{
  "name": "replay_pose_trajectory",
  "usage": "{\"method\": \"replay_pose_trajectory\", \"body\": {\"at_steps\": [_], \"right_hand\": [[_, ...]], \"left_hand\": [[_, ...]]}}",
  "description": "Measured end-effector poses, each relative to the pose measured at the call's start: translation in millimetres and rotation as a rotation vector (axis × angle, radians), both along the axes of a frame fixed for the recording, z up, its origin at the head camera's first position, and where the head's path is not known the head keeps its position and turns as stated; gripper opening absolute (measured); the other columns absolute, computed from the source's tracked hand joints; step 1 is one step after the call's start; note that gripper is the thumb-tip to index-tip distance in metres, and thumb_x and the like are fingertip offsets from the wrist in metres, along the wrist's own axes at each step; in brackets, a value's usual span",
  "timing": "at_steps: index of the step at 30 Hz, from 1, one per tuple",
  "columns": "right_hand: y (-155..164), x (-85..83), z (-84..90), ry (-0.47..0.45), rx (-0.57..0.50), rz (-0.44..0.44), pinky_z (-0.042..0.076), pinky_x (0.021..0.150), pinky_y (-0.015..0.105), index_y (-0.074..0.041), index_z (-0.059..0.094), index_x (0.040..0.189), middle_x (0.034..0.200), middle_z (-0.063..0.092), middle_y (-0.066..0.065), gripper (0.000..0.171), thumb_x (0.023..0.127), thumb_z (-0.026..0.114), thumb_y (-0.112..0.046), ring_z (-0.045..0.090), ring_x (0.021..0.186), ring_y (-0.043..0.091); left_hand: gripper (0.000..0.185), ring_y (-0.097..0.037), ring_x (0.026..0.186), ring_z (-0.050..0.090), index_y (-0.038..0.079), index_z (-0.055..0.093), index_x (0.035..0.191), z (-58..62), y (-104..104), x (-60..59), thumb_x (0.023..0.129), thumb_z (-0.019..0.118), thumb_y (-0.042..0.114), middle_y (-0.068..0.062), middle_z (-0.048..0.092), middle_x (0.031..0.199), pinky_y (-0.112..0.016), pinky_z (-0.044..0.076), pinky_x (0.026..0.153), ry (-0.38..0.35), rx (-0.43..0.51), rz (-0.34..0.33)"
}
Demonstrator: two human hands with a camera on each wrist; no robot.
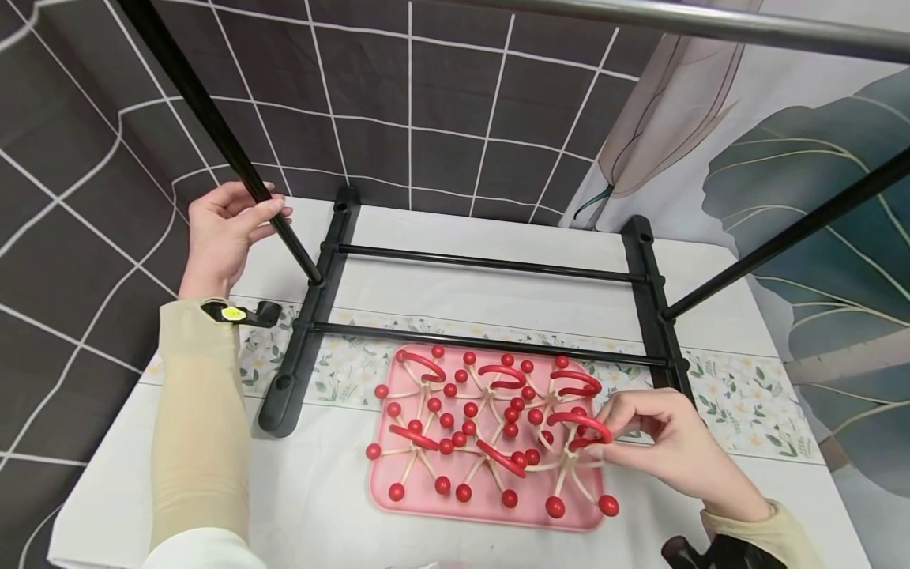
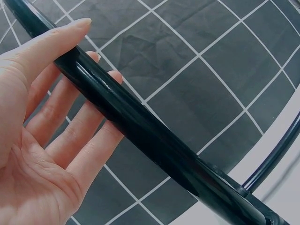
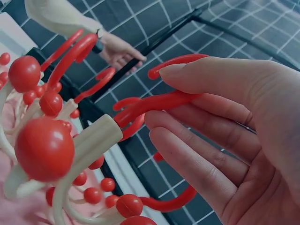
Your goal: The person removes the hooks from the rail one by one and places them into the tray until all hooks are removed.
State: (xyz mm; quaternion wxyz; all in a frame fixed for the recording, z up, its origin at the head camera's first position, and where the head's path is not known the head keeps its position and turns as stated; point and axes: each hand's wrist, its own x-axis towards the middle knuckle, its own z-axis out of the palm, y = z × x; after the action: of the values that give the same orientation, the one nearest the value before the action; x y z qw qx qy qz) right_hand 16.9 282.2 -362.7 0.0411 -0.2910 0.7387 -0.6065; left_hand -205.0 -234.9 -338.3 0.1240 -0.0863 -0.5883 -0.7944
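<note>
My left hand [image 1: 220,233] holds the slanting black pole [image 1: 213,118] on the rack's left side. In the left wrist view the thumb crosses the front of the pole while the fingers curl behind it. My right hand [image 1: 661,442] pinches the red hook [image 3: 159,104] of a cream multi-arm hanger [image 1: 569,462] with red ball tips. That hanger is over the front right corner of a pink tray [image 1: 426,506]. Several more hangers [image 1: 486,458] of the same kind stand crowded on the tray, their red hooks upward.
The rack's black base spans the table, with a left foot [image 1: 284,379], a right foot [image 1: 650,292] and two crossbars. A metal rail [image 1: 682,20] runs overhead, and another black pole [image 1: 789,243] slants at right. Dark grid-patterned cloth [image 1: 455,103] hangs behind.
</note>
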Motion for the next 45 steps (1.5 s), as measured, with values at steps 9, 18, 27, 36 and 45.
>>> {"method": "replay_pose_trajectory", "body": {"at_steps": [9, 18, 27, 36, 45], "right_hand": [[-0.4, 1.7, -17.5, -0.103, 0.046, -0.020, 0.060, 0.063, 0.029, -0.011, 0.072, 0.087, 0.083, 0.070, 0.008, 0.033, 0.078, 0.077, 0.020, 0.069, 0.076, 0.017], [-1.7, 4.2, -34.7, -0.176, 0.042, -0.045, 0.061, 0.063, 0.030, -0.010, 0.071, 0.085, 0.084, 0.070, 0.010, 0.030, 0.077, 0.079, 0.018, 0.072, 0.075, 0.015], [0.1, 6.7, -41.1, -0.167, 0.026, -0.028, 0.061, 0.070, 0.030, -0.007, 0.070, 0.084, 0.087, 0.072, 0.011, 0.029, 0.076, 0.078, 0.020, 0.072, 0.077, 0.020], [5.6, 7.6, -26.7, -0.118, 0.039, -0.028, 0.061, 0.077, 0.033, -0.002, 0.074, 0.099, 0.096, 0.074, 0.015, 0.035, 0.072, 0.083, 0.019, 0.073, 0.090, 0.024], [32.3, -3.3, 12.0, 0.096, -0.324, -0.184, 0.054, 0.094, 0.032, 0.025, 0.060, 0.113, 0.120, 0.065, 0.031, 0.036, 0.078, 0.059, 0.035, 0.069, 0.110, 0.032]], "left_hand": [[0.030, -0.024, 0.082, 0.075, -0.011, 0.069, 0.110, -0.4, -0.4, -1.0, 0.083, 0.080, -0.008, -0.015, 0.075, 0.094, -0.030, 0.060, 0.076, -0.001, -0.012, 0.001], [0.029, -0.024, 0.079, 0.076, -0.012, 0.069, 0.108, -0.8, -1.1, -2.1, 0.082, 0.080, -0.010, -0.015, 0.074, 0.092, -0.031, 0.061, 0.075, 0.011, 0.011, 0.001], [0.028, -0.024, 0.081, 0.075, -0.010, 0.070, 0.109, -1.8, -2.9, -1.1, 0.083, 0.080, -0.009, -0.015, 0.074, 0.093, -0.030, 0.061, 0.076, -0.001, -0.003, 0.008], [0.027, -0.024, 0.081, 0.075, -0.010, 0.070, 0.109, -1.9, -3.1, -0.5, 0.083, 0.080, -0.009, -0.015, 0.074, 0.093, -0.031, 0.061, 0.076, -0.003, 0.000, 0.006], [0.025, -0.023, 0.082, 0.075, -0.009, 0.070, 0.107, -2.7, -1.0, -1.6, 0.084, 0.078, -0.011, -0.014, 0.074, 0.093, -0.030, 0.061, 0.075, 0.000, 0.002, -0.003]]}}
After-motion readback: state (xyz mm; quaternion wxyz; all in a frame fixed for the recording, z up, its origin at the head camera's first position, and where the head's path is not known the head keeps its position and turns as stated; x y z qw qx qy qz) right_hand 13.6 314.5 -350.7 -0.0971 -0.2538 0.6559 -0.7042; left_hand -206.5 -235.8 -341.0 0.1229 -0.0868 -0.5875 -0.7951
